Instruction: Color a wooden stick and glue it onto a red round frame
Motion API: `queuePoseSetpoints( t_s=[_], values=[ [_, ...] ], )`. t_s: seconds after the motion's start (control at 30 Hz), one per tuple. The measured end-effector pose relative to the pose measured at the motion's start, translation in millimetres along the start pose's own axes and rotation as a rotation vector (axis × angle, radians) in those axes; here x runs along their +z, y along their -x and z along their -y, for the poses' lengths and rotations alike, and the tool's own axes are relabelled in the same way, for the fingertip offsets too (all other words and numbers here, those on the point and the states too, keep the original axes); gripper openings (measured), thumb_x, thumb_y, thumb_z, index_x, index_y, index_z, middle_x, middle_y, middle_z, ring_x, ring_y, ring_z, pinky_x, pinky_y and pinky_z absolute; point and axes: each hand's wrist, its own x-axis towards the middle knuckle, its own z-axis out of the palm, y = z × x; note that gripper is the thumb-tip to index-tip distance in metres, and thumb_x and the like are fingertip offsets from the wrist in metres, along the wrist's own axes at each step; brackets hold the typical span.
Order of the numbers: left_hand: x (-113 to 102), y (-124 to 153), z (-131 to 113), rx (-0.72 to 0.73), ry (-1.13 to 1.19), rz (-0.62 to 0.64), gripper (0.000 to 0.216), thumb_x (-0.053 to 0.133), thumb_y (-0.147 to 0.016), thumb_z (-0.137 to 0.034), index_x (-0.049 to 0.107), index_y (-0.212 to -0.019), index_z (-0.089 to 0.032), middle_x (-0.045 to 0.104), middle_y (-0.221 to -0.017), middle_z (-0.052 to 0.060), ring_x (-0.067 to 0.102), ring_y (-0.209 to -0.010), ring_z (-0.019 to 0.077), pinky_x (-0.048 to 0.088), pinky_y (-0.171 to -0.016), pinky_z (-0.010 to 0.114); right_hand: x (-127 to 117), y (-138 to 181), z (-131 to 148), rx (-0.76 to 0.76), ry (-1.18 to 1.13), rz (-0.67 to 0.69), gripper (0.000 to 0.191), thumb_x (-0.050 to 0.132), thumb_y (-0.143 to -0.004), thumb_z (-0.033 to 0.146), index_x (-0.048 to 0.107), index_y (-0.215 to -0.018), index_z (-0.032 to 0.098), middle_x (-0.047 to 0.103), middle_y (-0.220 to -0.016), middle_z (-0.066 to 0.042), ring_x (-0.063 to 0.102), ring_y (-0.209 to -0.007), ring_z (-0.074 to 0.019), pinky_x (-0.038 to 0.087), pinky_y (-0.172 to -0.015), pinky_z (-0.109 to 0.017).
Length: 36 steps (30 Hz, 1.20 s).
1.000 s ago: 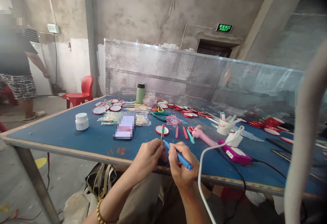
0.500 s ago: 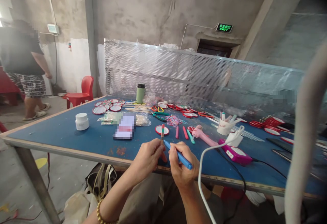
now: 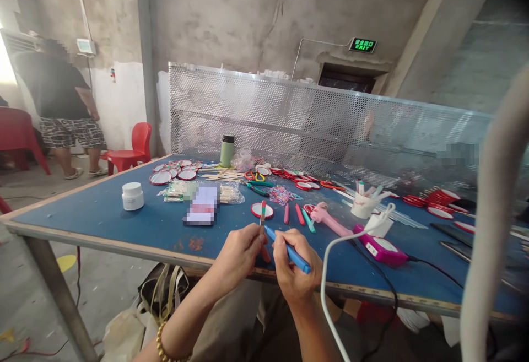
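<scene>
My left hand [image 3: 237,254] is closed round a thin wooden stick [image 3: 262,217] painted in red and green bands, held upright at the near edge of the blue table [image 3: 103,213]. My right hand [image 3: 294,271] grips a blue marker pen [image 3: 289,250] whose tip touches the stick. A gold bead bracelet sits on my left wrist. Loose red and green markers [image 3: 298,215] lie just beyond my hands, next to a round red-rimmed disc [image 3: 262,210].
On the table: a white jar [image 3: 133,195], green bottle [image 3: 226,151], pink glue gun [image 3: 328,220], magenta device [image 3: 381,249] with a white cable, cup of pens [image 3: 365,203], several red-rimmed discs. A perforated metal screen backs the table. A person [image 3: 61,103] stands far left by red chairs.
My hands and the stick have stayed nearly still. The person at the far left has walked further away and to the right.
</scene>
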Motion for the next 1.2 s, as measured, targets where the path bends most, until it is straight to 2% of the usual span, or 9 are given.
queuePoseSetpoints(
  t_s=[0.17,0.4,0.6,0.9,1.2],
  values=[
    [0.0,-0.1,-0.4,0.003,0.005,0.01,0.031,0.042,-0.099,-0.039,0.053,-0.079,-0.018,0.064,-0.067,-0.003,0.045,-0.042,0.0068,0.033,-0.043,0.018,0.3,2.7,-2.8,0.066,-0.052,0.017,0.009,0.057,-0.093,0.016,0.062,-0.087,0.018,0.067,-0.07,-0.001,0.065,-0.06,-0.0148,0.046,-0.059,-0.026],
    [0.6,0.2,0.9,0.013,-0.026,-0.009,0.033,0.042,-0.099,-0.038,0.051,-0.075,-0.019,0.064,-0.068,-0.003,0.043,-0.042,0.006,0.032,-0.045,0.019,0.4,-3.3,3.4,-0.002,0.013,-0.001,0.01,0.056,-0.094,0.016,0.062,-0.086,0.018,0.068,-0.07,-0.001,0.066,-0.06,-0.0152,0.046,-0.058,-0.026],
    [0.4,0.3,0.6,0.017,-0.027,0.004,0.032,0.04,-0.1,-0.039,0.055,-0.08,-0.018,0.066,-0.07,-0.002,0.045,-0.043,0.007,0.034,-0.047,0.02,-1.8,1.2,0.2,0.077,-0.045,0.021,0.009,0.056,-0.094,0.017,0.062,-0.087,0.018,0.066,-0.07,-0.001,0.063,-0.059,-0.0146,0.045,-0.055,-0.025],
    [0.5,0.2,-0.1,0.006,-0.026,0.001,0.034,0.04,-0.099,-0.041,0.052,-0.076,-0.019,0.064,-0.068,-0.002,0.046,-0.043,0.0076,0.035,-0.046,0.02,-3.1,1.9,-1.3,0.072,-0.006,0.047,0.012,0.057,-0.093,0.02,0.065,-0.085,0.019,0.067,-0.069,-0.001,0.064,-0.058,-0.0152,0.048,-0.058,-0.026],
    [1.0,0.2,-2.0,0.01,-0.07,-0.013,0.032,0.041,-0.098,-0.037,0.049,-0.071,-0.02,0.05,-0.053,-0.005,0.047,-0.045,0.0102,0.034,-0.048,0.02,-4.2,-1.9,2.4,0.008,0.029,0.05,0.013,0.055,-0.095,0.019,0.064,-0.086,0.019,0.068,-0.069,-0.001,0.065,-0.058,-0.015,0.05,-0.059,-0.026]
  ],
)
